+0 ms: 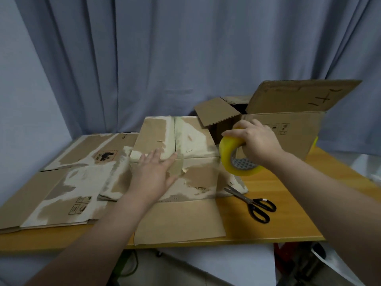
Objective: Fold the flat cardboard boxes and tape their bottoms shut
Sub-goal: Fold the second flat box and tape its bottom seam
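Note:
A folded cardboard box (193, 139) stands bottom-up in the middle of the table, its two bottom flaps meeting at a centre seam. My left hand (154, 172) lies flat with straight fingers on the box's near top edge, by a strip of tape at the seam. My right hand (255, 141) grips a yellow roll of clear tape (228, 159) just right of the box. Flat cardboard boxes (68, 182) lie stacked on the left of the table.
Black-handled scissors (253, 203) lie on the wooden table (288, 219) at the right front. An assembled open box (284, 124) with raised flaps stands at the back right. A grey curtain hangs behind. Things under the table show at the lower right.

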A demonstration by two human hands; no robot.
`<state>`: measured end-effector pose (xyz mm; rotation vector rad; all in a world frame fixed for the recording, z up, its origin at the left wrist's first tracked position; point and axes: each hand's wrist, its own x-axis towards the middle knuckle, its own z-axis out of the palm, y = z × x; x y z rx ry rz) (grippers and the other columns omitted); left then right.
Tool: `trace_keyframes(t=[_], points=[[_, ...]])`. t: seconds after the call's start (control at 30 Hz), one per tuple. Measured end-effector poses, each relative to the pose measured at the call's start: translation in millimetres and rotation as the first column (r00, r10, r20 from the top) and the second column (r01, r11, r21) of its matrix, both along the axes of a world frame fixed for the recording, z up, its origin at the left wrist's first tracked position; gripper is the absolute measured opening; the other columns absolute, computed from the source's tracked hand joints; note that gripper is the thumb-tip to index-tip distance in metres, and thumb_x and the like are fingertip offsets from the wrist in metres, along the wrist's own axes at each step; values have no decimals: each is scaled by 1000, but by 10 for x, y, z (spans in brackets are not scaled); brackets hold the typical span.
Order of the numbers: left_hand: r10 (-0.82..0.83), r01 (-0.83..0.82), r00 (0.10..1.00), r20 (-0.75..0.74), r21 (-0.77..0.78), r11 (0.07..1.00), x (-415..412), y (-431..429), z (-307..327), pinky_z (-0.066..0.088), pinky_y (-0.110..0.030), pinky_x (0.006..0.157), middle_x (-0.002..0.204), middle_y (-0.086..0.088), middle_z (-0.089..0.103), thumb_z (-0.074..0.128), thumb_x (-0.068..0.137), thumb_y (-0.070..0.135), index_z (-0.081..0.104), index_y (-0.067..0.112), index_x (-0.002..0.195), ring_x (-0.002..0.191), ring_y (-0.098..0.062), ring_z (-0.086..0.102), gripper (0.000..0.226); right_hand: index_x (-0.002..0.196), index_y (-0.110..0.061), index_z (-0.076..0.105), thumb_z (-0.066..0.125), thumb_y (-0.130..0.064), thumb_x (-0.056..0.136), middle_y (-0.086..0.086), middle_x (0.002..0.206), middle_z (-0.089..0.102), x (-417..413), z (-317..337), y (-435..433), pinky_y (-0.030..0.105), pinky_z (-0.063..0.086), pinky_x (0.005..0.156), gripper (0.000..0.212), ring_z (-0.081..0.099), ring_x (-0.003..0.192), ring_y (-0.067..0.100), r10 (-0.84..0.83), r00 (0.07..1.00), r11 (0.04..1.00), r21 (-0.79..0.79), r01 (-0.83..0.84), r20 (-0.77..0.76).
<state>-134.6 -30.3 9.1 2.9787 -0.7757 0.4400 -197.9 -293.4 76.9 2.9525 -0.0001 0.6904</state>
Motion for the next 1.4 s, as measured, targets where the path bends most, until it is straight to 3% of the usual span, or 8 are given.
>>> trace_keyframes(t=[0.17, 0.37, 0.63, 0.77, 0.93, 1.03, 1.2, 1.4], points=[[71, -59, 992, -101, 117, 991, -67, -322, 87, -1, -59, 113, 159, -15, -10, 35, 83, 76, -10, 50, 146, 142, -48, 0, 82, 135, -41, 48, 48, -1, 85, -1, 139, 46, 32, 17, -14, 42, 38, 87, 65, 41, 117, 27, -2, 1000, 1000, 4, 2, -19], [-183, 184, 983, -29, 40, 982, -134, -715, 140, -7, -37, 117, 161, -5, -4, 39, 92, 61, 6, 18, 153, 147, -20, -6, 81, 141, -38, 40, 47, -4, 86, -4, 144, 43, 92, 88, 82, 39, 37, 91, 66, 43, 121, 26, -37, 998, 997, -77, 32, -58], [-191, 192, 981, -37, 19, 981, -85, -854, 126, 5, -32, 119, 161, -2, 7, 43, 94, 53, 7, 19, 153, 147, -16, 7, 76, 150, -36, -9, 41, -20, 98, 15, 159, 8, 83, 147, 95, 53, 7, 118, 74, 11, 144, 41, -87, 955, 817, -568, -95, -285], [-180, 180, 984, 7, -13, 984, -58, -729, 71, 2, -33, 118, 161, -1, 7, 39, 97, 49, 7, 26, 153, 147, -16, 7, 68, 150, -39, 5, 58, -18, 91, 5, 157, 16, 41, 134, 87, 45, 31, 107, 82, 27, 138, 32, -22, 941, 814, -553, -179, -337], [-82, 88, 994, 74, -78, 993, 22, -115, -28, -2, -25, 114, 160, 4, 12, 42, 99, 38, 12, 21, 153, 146, -11, 12, 63, 145, -42, 27, 67, -24, 85, -1, 150, 31, 62, 98, 122, 43, 37, 103, 74, 37, 130, 26, -29, 942, 891, -436, -128, -335], [81, -59, 988, 135, -159, 986, 101, 398, -60, 18, -37, 115, 155, 0, 28, 45, 99, 31, 28, 25, 149, 141, -19, 27, 53, 141, -44, 35, 65, -22, 86, -3, 148, 35, 58, 17, 112, 42, 37, 101, 66, 39, 128, 24, -24, 953, 933, -349, -87, -302], [62, -132, 987, -151, -513, 848, 101, 517, -186, 35, -35, 103, 154, -6, 28, 54, 96, 25, 27, 25, 149, 134, -26, 37, 60, 128, -47, 52, 51, -6, 85, -7, 139, 47, 3, -223, 44, 38, 43, 85, 59, 45, 117, 24, 19, 982, 998, 58, -9, -186], [76, -34, 996, 39, -633, 773, 280, 397, 55, 41, -34, 91, 135, -7, 51, 57, 94, 18, 40, 18, 140, 118, -26, 50, 49, 119, -48, 57, 49, 4, 81, -10, 133, 52, -23, -381, -41, 36, 41, 78, 65, 44, 120, 24, -20, 995, 962, 270, 45, -96]])
